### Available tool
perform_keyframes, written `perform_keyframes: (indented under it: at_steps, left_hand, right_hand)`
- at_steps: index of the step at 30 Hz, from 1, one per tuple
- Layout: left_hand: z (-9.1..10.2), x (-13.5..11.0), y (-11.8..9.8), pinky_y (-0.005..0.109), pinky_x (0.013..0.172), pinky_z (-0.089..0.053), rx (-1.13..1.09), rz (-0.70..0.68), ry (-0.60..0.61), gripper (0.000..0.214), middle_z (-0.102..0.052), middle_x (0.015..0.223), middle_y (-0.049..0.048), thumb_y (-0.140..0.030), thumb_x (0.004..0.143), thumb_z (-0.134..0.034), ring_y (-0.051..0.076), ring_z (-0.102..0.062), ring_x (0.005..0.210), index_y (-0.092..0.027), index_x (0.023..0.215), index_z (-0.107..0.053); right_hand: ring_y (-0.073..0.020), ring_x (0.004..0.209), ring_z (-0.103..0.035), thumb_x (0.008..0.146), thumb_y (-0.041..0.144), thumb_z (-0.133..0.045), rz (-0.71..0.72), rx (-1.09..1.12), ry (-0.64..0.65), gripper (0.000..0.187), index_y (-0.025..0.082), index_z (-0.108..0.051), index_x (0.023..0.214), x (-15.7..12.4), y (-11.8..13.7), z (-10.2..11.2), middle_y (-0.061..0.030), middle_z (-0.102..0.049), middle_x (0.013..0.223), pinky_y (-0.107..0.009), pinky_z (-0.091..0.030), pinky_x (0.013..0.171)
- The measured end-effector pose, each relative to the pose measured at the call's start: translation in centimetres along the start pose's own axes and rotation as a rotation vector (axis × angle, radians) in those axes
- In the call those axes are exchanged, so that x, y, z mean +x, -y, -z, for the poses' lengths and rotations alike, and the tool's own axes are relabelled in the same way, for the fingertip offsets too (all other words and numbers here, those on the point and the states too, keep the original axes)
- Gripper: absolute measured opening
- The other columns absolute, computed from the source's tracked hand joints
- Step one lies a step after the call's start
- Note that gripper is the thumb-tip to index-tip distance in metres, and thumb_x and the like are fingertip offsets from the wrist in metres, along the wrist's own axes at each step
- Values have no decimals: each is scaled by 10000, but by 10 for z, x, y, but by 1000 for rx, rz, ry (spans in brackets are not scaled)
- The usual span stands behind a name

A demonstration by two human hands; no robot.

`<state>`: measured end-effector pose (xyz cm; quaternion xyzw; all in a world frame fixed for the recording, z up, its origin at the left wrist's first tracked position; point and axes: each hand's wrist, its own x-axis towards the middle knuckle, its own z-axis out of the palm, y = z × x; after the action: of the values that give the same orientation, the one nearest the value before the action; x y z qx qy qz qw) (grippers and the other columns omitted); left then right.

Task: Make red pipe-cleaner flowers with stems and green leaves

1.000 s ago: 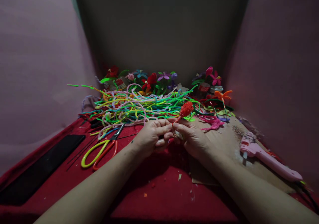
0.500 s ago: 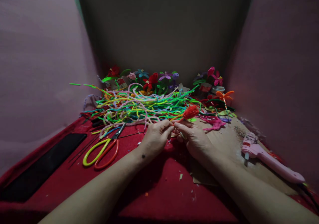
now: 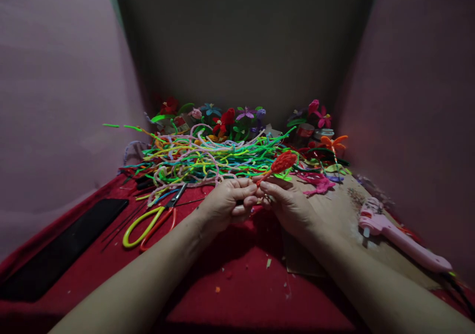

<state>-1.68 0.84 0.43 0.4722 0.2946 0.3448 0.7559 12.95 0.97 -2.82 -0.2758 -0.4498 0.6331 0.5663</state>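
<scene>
My left hand (image 3: 227, 200) and my right hand (image 3: 288, 205) meet at the middle of the red cloth, fingers pinched together. Between their fingertips they hold the thin stem of a red-orange pipe-cleaner bud (image 3: 282, 162), which sticks up and to the right of the fingers. Just behind the hands lies a big heap of coloured pipe cleaners (image 3: 208, 158). The lower end of the stem is hidden inside my fingers.
Scissors with yellow and orange handles (image 3: 150, 225) lie left of my left hand. A pink glue gun (image 3: 399, 240) rests on brown cardboard (image 3: 341, 210) at the right. Finished pipe-cleaner flowers (image 3: 230, 119) line the back wall. A black flat object (image 3: 59, 250) lies at far left.
The bud dipped lower and rightward, then rose again a little. My left fingers opened into a looser pinch and have curled closed again round the stem.
</scene>
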Motion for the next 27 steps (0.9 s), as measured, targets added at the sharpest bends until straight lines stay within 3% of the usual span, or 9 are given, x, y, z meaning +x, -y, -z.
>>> perform_keyframes:
  at_steps: [4,7,9,14,17,21,27]
  left_hand:
    - [2,0,0,124,305,-182,-49,32,59,122,-387,519,-91,-263,796,-547,-12,-155,307,-142,793,-537]
    - [-3,0,-1,141,317,-163,103,-17,-2,178,-394,522,-83,-320,787,-552,-3,-178,315,-147,756,-523]
    - [-8,0,0,160,348,-196,337,-108,-99,211,-403,516,-70,-346,785,-545,20,-244,344,-152,709,-516]
    - [-7,-1,13,217,582,-337,1134,-557,-384,131,-537,671,20,-253,801,-515,118,-455,616,-164,750,-597]
    - [0,-1,19,222,594,-323,1356,-631,-376,156,-559,723,41,-175,804,-475,137,-472,644,-181,850,-625]
    - [0,0,15,218,592,-318,1283,-622,-388,173,-551,646,8,-179,825,-453,113,-450,583,-183,816,-626]
    - [-13,0,1,189,425,-252,670,-328,-322,191,-429,469,-50,-245,782,-519,59,-343,411,-153,621,-563]
  right_hand:
    - [-117,580,-494,684,262,-681,-17,73,5,128,178,-684,780,-2,3,-1,-9,-608,663,-263,-390,562]
    - [-130,607,-516,679,252,-678,-14,74,-14,93,186,-687,744,-2,3,-2,-12,-627,691,-279,-404,588]
    - [-135,614,-526,672,249,-679,-13,79,-35,67,197,-685,715,-2,4,-2,-6,-633,695,-286,-411,600]
    - [-127,599,-509,658,250,-696,-20,63,-94,89,195,-690,728,-3,1,-2,-8,-631,697,-268,-395,565]
    - [-121,603,-483,675,268,-691,-20,18,-115,125,186,-691,768,-4,-3,-1,-12,-621,710,-252,-375,533]
    - [-117,601,-479,685,271,-690,-14,15,-92,151,188,-695,811,-5,-4,-2,-7,-625,727,-256,-378,547]
    - [-108,556,-484,676,261,-678,-31,74,-33,102,190,-701,746,-5,5,-6,3,-628,670,-243,-366,518]
